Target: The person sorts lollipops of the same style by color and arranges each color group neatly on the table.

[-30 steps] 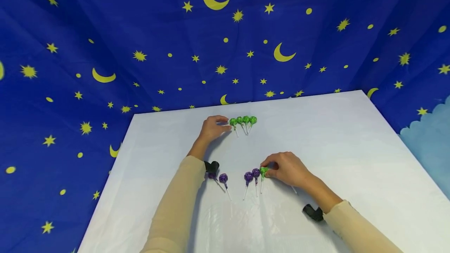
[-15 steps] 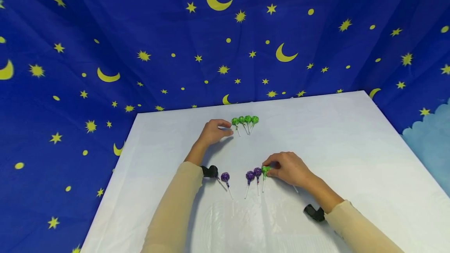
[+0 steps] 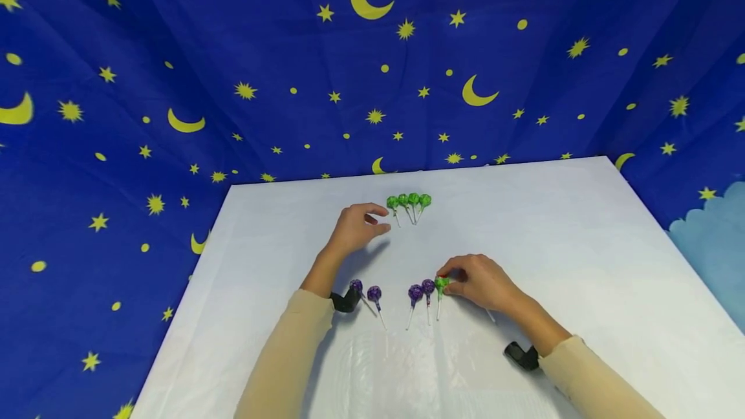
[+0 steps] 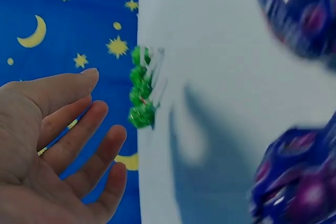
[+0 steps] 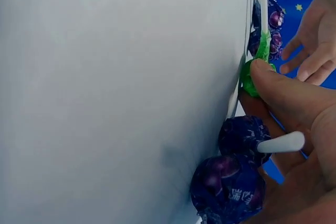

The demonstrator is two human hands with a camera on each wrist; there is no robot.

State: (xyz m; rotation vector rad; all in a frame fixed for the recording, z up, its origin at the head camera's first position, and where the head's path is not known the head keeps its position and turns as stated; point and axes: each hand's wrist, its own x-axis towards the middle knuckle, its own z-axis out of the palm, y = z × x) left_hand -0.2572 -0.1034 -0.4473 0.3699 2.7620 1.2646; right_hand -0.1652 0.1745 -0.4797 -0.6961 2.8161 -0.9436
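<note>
My right hand (image 3: 480,280) pinches the wrapped head of a green lollipop (image 5: 249,78) between thumb and fingers, close over the white table. Two purple lollipops (image 3: 415,293) lie just left of it, sticks toward me. Below the right palm, the right wrist view shows two more purple lollipops (image 5: 228,187), mostly hidden from the head view. My left hand (image 3: 356,228) holds nothing; its fingers are spread and relaxed, left of a row of several green lollipops (image 3: 414,198) near the far edge. Beside the left wrist are another two purple lollipops (image 3: 374,293).
The white table (image 3: 553,225) ends at the back against a blue curtain (image 3: 291,50) with yellow moons and stars. A black wrist camera (image 3: 345,301) sits under the left wrist, overlapping a purple lollipop in the head view; another black camera (image 3: 522,355) is under the right wrist.
My left hand has drawn back a little from the green row toward me, its thumb and fingers wider apart. The right hand stays on its green lollipop. The head view has shifted slightly.
</note>
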